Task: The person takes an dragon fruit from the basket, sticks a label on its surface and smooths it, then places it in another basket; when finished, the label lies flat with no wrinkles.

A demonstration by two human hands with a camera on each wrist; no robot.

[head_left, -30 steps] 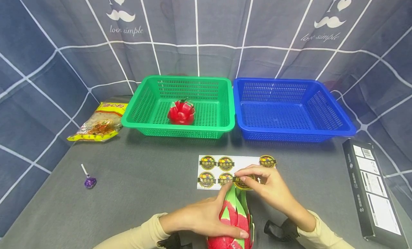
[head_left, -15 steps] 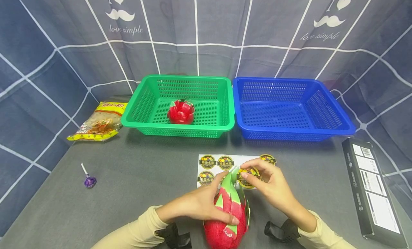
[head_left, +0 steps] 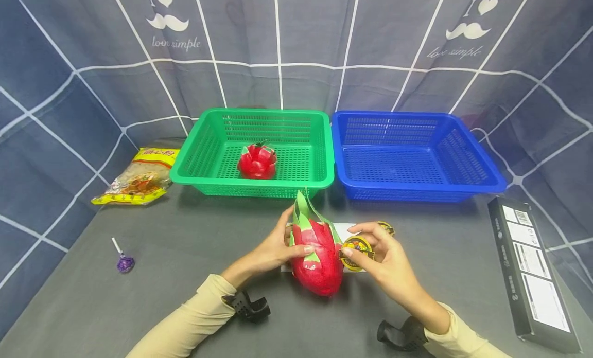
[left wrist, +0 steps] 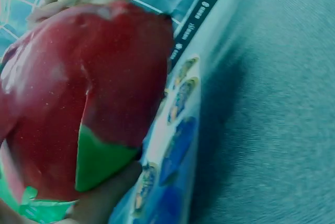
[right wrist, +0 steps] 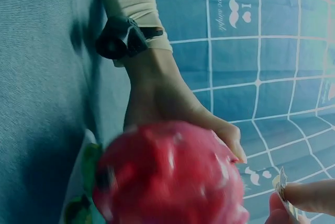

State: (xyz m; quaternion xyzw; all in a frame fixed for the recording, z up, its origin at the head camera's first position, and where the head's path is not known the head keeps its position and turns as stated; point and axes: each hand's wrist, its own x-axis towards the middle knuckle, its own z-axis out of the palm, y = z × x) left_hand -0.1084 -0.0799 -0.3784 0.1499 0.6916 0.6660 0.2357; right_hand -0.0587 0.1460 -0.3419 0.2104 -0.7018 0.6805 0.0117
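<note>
In the head view my left hand [head_left: 273, 250] grips a red dragon fruit [head_left: 317, 263] with green-tipped scales, thumb across its near side. The fruit is held above a white sticker sheet [head_left: 342, 230] and hides much of it. My right hand [head_left: 394, 268] pinches a round black-and-gold sticker [head_left: 355, 252] by its edge, close to the fruit's right side. In the right wrist view the sticker [right wrist: 283, 195] appears apart from the fruit [right wrist: 167, 177]. The left wrist view shows the fruit [left wrist: 78, 88] filling the left half, with sheet stickers [left wrist: 180, 98] beyond.
A green basket [head_left: 252, 184] holds another red, scaly fruit [head_left: 257, 162]. Right of it stands a blue basket [head_left: 421, 188]. A yellow food bag [head_left: 139, 178] and a purple lollipop [head_left: 125, 263] lie at left. A long black box [head_left: 533, 275] lies at right.
My left hand has lifted the dragon fruit forward and slightly left, over the sheet, and its lower end is now in view. My right hand has lifted the sticker off the sheet.
</note>
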